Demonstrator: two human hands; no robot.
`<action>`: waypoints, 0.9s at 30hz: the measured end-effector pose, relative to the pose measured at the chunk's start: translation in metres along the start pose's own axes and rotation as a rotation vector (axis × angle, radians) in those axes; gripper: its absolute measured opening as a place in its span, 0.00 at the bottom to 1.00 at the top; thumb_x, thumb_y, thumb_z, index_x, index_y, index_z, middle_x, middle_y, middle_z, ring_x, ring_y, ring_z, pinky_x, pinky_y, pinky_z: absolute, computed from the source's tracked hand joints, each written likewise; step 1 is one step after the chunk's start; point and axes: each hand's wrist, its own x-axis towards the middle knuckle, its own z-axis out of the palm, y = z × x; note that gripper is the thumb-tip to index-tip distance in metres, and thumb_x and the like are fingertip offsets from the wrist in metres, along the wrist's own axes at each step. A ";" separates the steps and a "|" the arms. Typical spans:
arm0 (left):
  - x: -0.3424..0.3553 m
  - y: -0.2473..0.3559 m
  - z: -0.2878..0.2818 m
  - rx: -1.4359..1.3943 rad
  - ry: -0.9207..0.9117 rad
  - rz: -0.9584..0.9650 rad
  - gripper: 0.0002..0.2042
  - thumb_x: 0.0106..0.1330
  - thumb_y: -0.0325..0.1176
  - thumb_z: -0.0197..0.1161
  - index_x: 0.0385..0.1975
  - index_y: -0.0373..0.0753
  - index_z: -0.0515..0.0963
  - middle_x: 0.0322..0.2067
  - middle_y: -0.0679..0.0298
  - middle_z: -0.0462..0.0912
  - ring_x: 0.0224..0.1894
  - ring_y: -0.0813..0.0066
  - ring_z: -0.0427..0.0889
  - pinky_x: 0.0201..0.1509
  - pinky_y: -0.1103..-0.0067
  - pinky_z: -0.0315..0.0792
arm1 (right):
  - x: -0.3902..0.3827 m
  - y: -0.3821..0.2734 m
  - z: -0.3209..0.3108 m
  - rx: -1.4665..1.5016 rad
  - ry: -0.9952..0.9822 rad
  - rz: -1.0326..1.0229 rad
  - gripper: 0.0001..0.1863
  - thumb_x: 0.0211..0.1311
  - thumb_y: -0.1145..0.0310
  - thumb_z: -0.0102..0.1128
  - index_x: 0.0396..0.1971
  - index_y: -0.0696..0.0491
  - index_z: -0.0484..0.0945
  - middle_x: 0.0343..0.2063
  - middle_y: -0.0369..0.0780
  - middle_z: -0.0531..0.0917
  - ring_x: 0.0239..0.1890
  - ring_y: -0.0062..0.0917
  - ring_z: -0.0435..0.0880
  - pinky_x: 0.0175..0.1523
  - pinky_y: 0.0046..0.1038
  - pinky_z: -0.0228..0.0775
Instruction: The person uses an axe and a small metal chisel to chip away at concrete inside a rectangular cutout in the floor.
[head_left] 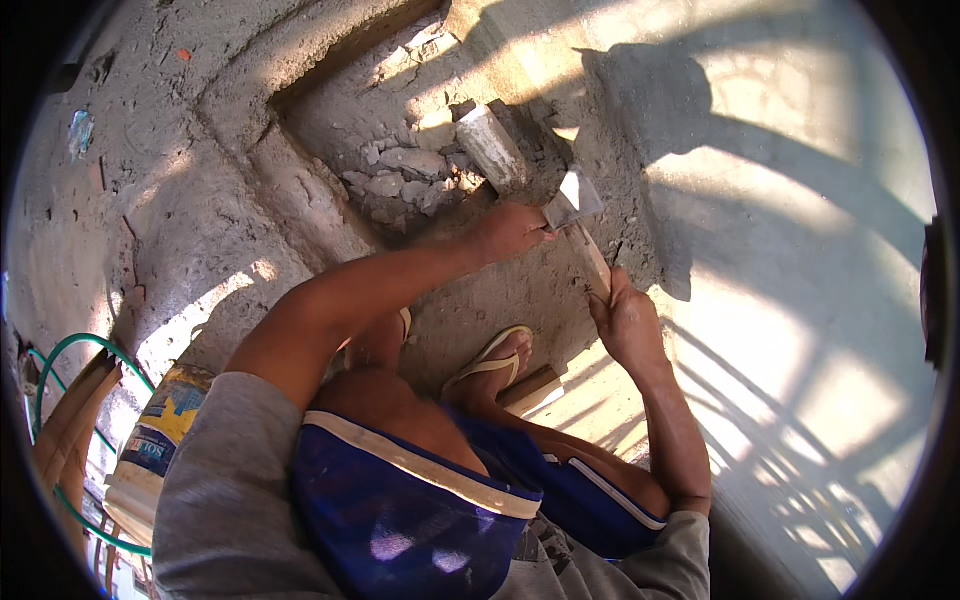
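My left hand (515, 232) is closed around the lower end of a trowel (576, 197), whose pale metal blade points up and right; its handle is hidden in the fingers. In my right hand (632, 318) is a short flat strip of wood (590, 256). Its upper end meets or lies just below the trowel's blade; I cannot tell if they touch. Just beyond my left hand, a whitish rough post stub (492, 150) leans in a dug hollow. Broken rubble (405, 180) lies beside it.
A smooth plastered wall (770, 270) with barred shadows rises on the right. Rough ground with a raised ledge (280, 220) lies left. A bucket (150, 440) and green hose (75, 340) stand at lower left. My sandalled foot (500, 362) rests near a wood piece (533, 390).
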 end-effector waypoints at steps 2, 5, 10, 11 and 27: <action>0.004 -0.003 0.001 0.078 -0.009 0.022 0.07 0.68 0.31 0.64 0.41 0.37 0.82 0.35 0.54 0.87 0.39 0.60 0.88 0.44 0.71 0.77 | 0.004 0.013 -0.006 0.005 -0.148 0.095 0.18 0.65 0.70 0.66 0.50 0.57 0.71 0.24 0.54 0.83 0.30 0.47 0.87 0.34 0.40 0.74; -0.012 -0.008 0.001 0.045 -0.025 0.008 0.08 0.68 0.31 0.64 0.43 0.35 0.82 0.36 0.54 0.87 0.40 0.62 0.88 0.45 0.71 0.78 | 0.010 -0.014 -0.033 0.288 0.071 0.050 0.18 0.68 0.67 0.66 0.50 0.58 0.71 0.25 0.43 0.82 0.23 0.26 0.82 0.28 0.29 0.72; -0.006 -0.006 -0.011 -0.074 -0.043 0.006 0.08 0.69 0.29 0.63 0.44 0.34 0.82 0.36 0.56 0.88 0.39 0.65 0.88 0.45 0.72 0.78 | -0.002 -0.037 -0.043 0.668 0.483 -0.175 0.16 0.72 0.71 0.61 0.52 0.60 0.67 0.28 0.38 0.80 0.21 0.16 0.76 0.21 0.19 0.67; -0.002 -0.007 -0.007 -0.082 -0.054 0.019 0.08 0.69 0.29 0.63 0.44 0.34 0.82 0.36 0.56 0.88 0.39 0.65 0.88 0.45 0.72 0.78 | -0.006 -0.016 -0.023 0.697 0.479 -0.223 0.16 0.72 0.71 0.60 0.52 0.60 0.67 0.29 0.38 0.80 0.22 0.16 0.77 0.22 0.20 0.68; 0.016 -0.014 0.003 0.082 -0.178 0.030 0.12 0.66 0.37 0.67 0.43 0.36 0.84 0.38 0.52 0.87 0.39 0.54 0.87 0.43 0.66 0.77 | -0.025 0.028 0.023 0.034 0.191 -0.038 0.13 0.68 0.72 0.63 0.47 0.59 0.70 0.24 0.43 0.82 0.25 0.26 0.83 0.30 0.33 0.75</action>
